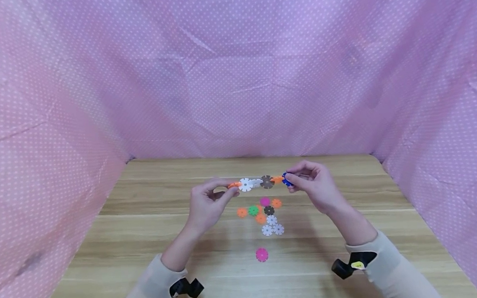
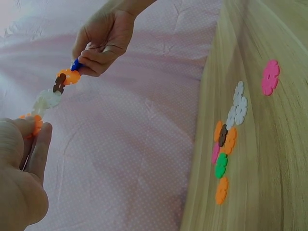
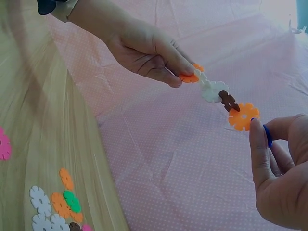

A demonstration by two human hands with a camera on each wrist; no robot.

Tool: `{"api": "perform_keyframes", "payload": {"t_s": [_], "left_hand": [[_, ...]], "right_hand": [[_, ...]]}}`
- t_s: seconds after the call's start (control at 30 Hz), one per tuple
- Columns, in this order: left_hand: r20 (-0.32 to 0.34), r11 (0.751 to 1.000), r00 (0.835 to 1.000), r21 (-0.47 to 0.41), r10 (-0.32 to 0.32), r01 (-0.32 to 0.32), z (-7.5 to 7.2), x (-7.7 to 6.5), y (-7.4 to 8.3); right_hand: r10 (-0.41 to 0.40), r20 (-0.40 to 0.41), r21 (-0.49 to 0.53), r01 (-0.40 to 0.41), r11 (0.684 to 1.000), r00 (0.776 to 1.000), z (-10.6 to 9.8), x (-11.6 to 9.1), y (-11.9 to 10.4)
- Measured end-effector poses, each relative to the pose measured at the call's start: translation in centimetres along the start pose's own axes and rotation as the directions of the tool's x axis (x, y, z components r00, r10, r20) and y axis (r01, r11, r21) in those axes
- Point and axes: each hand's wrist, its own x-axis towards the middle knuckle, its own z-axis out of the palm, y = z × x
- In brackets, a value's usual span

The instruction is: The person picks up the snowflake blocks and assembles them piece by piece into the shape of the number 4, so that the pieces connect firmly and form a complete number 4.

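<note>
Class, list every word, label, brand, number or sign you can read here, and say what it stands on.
None can be read.
Yellow label on the black device at the right sleeve: too small and blurred.
Chain and loose discs: no lettering visible.

Pink cloth with white polka dots on three sides: back, left panel, right panel. Creases all over, dark smudge low on the left one. Wood-grain tabletop, pale with darker streaks, soft shadows on it. Right wrist view: bright patch in the top right corner, teal strip beside it
</note>
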Motion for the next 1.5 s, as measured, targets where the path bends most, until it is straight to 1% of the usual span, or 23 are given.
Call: {"api": "perform_keyframes", "payload": {"t_s": [0.17,0.37,0.57,0.77,1.0,1.1,1.23,1.4,1.5], "left_hand": [[0.004,1.000,1.000,-0.024,-0.015,0.015,-0.1,0.4,0.3],[0.009,1.000,1.000,-0.003,-0.018,0.018,-0.5,0.7,0.5],[0.019,1.000,1.000,0.002,0.002,-0.002,-0.6,0.6,0.5],[0.028,1.000,1.000,0.009,-0.002,0.002,-0.4,0.3,0.4],[0.035,1.000,0.999,0.014,-0.010,0.009,0.0,0.1,0.3],[0.031,1.000,0.999,0.015,-0.014,0.013,0.0,0.1,0.2],[0.020,1.000,1.000,0.007,-0.009,0.009,0.2,0.4,0.2],[-0.001,1.000,1.000,-0.009,0.018,-0.018,0.4,1.1,0.3],[-0.018,0.999,0.999,-0.031,0.030,-0.031,0.5,1.3,0.3]], "right_hand": [[0.000,-0.020,-0.010,0.000,1.000,1.000,0.2,0.2,-0.4],[0.005,-0.026,-0.033,-0.005,0.999,1.000,0.3,0.5,-0.6],[0.008,-0.030,-0.041,-0.009,0.999,1.000,0.3,0.5,-0.6],[0.028,-0.045,-0.060,-0.031,0.998,0.999,0.2,0.3,-0.5],[0.037,-0.064,-0.053,-0.041,0.998,0.997,0.1,0.4,-0.1],[0.044,-0.060,-0.044,-0.047,0.998,0.997,0.0,0.5,0.1],[0.050,-0.060,-0.021,-0.051,0.998,0.997,0.1,0.7,0.3],[0.001,-0.079,-0.006,-0.002,1.000,0.997,0.2,1.0,0.0],[-0.026,-0.071,-0.019,0.024,1.000,0.997,0.3,1.0,-0.4]]}}
